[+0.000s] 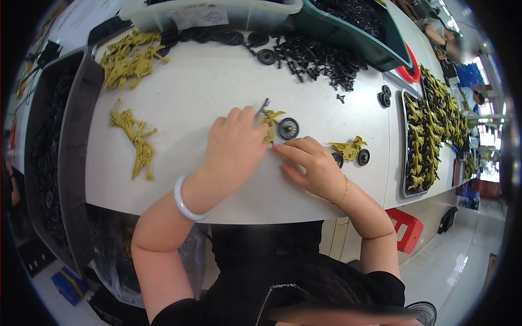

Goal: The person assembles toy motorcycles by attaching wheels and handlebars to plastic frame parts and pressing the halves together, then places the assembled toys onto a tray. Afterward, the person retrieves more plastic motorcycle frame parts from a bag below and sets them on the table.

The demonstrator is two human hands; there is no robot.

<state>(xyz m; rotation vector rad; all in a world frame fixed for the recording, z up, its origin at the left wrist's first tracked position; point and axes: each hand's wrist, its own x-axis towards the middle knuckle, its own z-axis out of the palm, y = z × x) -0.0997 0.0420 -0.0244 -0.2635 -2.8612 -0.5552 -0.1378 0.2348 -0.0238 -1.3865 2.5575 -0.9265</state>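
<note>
My left hand [236, 142] is closed around a yellow toy motorbike body [270, 120] just above the white table. A black spoked wheel [288, 128] is at the body's right side, and a dark forked piece [264, 104] sticks up past my left fingers. My right hand [312, 165] has its fingers stretched toward the body's lower end, the index fingertip at or very near it. The right thumb stands apart from the fingers. My left palm hides part of the body. To the right of my right hand sits another yellow motorbike [349, 148] with two black wheels.
Yellow bodies lie at left [133, 138] and in a far-left pile [130, 58]. Small black parts [318, 60] spread along the back before a clear bin [255, 16] and green bin [353, 35]. A grey bin [79, 108] borders the left; a motorbike-filled tray [405, 163] stands right.
</note>
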